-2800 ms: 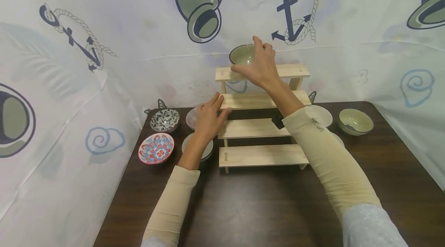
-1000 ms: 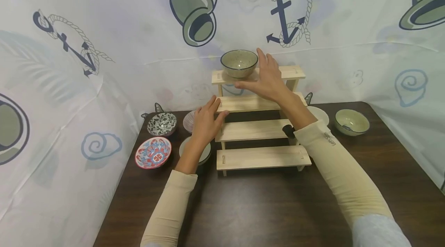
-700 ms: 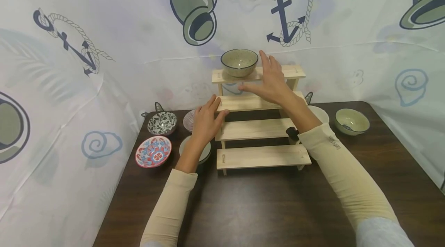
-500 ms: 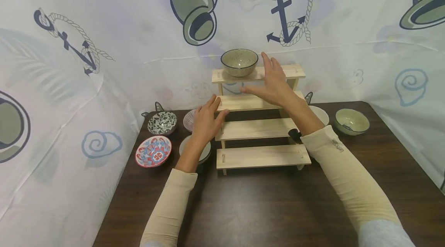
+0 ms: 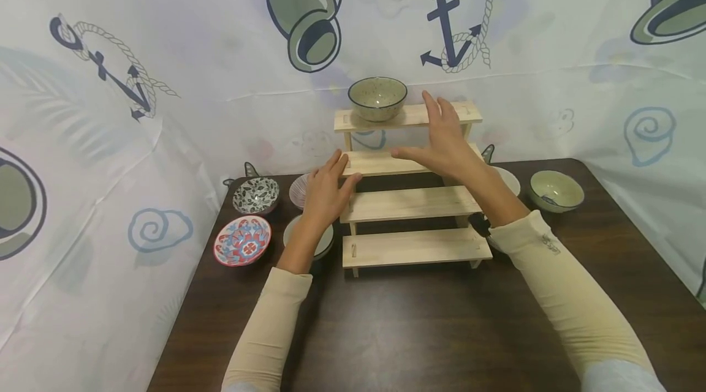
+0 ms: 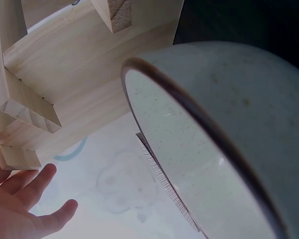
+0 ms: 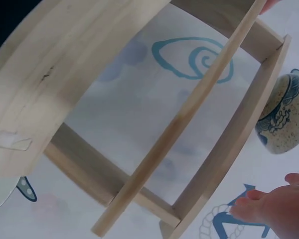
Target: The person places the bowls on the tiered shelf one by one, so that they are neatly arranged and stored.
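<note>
— How do the fingers of the right hand (image 5: 445,144) stand?

— Wide, the thumb well away from the others, and holding nothing. A gap separates them from the speckled bowl (image 5: 377,101), which sits upright on the left half of the top board (image 5: 416,115).

— How would you take that hand away?

— With the same wide spread, I think, and back toward the body, so nothing brushes the rim or catches the second board (image 5: 380,163) below.

— And the left hand (image 5: 326,187)?

— Fingers loosely spread at that second board's left end. They look to be touching it; I see no grip. A light touch there should steady the wooden stand (image 5: 416,247); a shove could rock the bowl.

— Anything farther out?

— The forearms. The right passes over a pale dish (image 5: 510,180) on the desk (image 5: 386,318), the left over a white bowl (image 5: 324,240). I'd carry both wrists high past those rims. The green bowl (image 5: 557,191) stands off to the right, apart from the arm.
</note>
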Demonstrator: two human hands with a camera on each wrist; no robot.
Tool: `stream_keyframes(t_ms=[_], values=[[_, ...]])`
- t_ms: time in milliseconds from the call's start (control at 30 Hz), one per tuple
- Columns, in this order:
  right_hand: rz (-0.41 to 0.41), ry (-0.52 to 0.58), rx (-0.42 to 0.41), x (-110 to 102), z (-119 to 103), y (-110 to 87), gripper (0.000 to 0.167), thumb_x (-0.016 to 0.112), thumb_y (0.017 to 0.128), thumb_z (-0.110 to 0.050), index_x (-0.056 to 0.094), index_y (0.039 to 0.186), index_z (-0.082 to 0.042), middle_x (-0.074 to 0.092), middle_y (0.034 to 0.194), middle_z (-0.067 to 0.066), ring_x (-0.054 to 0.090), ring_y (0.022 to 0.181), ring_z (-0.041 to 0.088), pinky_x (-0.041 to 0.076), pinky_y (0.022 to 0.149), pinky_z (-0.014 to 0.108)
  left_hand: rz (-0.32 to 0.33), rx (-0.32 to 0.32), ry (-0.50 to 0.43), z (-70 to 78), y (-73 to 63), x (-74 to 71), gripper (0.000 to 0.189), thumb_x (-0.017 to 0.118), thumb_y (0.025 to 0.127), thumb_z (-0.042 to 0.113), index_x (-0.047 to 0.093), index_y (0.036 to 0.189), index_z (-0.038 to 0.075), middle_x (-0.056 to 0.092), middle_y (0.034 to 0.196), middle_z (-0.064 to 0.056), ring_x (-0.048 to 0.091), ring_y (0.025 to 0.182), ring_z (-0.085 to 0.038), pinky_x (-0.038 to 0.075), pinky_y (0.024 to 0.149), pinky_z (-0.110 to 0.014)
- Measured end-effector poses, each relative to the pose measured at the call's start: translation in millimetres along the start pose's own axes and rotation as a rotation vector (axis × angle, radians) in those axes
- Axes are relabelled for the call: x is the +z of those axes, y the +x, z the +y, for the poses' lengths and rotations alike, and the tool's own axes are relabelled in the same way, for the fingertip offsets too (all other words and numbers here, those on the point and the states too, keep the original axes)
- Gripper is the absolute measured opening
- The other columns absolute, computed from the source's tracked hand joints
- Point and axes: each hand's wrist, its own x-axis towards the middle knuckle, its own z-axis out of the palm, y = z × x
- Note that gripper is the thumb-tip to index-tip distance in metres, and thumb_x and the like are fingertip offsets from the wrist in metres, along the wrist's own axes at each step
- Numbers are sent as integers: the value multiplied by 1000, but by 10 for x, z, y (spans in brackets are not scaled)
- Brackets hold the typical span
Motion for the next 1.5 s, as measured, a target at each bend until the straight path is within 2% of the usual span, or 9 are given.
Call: stream_keyframes(t_ms=[100,567,900,1200,1500], values=[[9,4,2,-13,34,-32,126,85,79,-56,3,168,-18,6,171,25,10,159,47,18,123,70,-3,-1,-1,3,2,-2,63,58,105,44,46,156,8,38,166,-12,45,148,-37,25,124,-61],[20,30,7,-53,166,-175,125,85,80,-53,2,168,-21,3,172,23,8,158,48,12,123,73,-6,8,2,6,-14,-15,65,55,105,47,45,156,8,38,166,-13,45,148,-36,27,123,-62],[34,23,-14,-65,202,-242,125,85,80,-52,3,168,-19,4,172,23,9,158,48,11,123,72,15,24,-3,-14,-5,7,65,57,105,47,47,155,7,40,164,-15,47,147,-37,29,122,-63],[38,22,-2,-66,219,-306,125,86,80,-52,3,168,-18,3,173,21,8,159,47,12,122,74,17,24,-8,-15,-6,5,65,57,104,47,47,155,8,40,165,-14,47,147,-36,28,123,-62],[15,34,12,-81,227,-394,125,84,81,-54,0,168,-20,-1,174,19,4,160,46,8,123,73,15,22,-10,-17,-7,4,65,57,105,48,47,155,8,40,165,-13,47,147,-36,28,122,-63]])
